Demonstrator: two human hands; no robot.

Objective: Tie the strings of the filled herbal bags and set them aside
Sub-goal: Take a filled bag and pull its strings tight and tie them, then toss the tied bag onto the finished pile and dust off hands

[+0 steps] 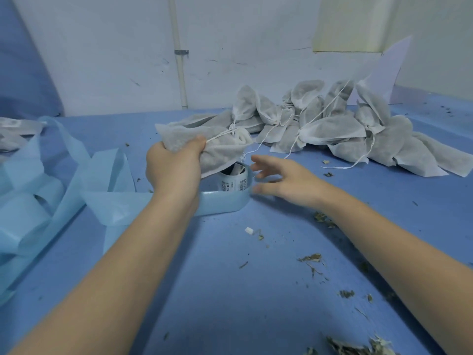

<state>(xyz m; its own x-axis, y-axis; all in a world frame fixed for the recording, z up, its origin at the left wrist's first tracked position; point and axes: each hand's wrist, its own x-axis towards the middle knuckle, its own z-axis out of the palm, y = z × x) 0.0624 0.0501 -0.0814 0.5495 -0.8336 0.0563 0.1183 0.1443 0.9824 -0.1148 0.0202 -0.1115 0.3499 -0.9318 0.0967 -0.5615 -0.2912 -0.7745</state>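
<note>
Herb bits [358,347] nearest; L hand [174,170] grips bag [217,149], R hand [284,183] fingers spread.

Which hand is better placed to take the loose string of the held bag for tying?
Probably the right hand: open and empty near the white string. The left hand grips the white fabric bag.

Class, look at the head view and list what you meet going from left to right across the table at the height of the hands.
Light blue fabric strips → left hand, its grip around a filled herbal bag → roll of printed labels → open right hand → pile of tied bags.
</note>
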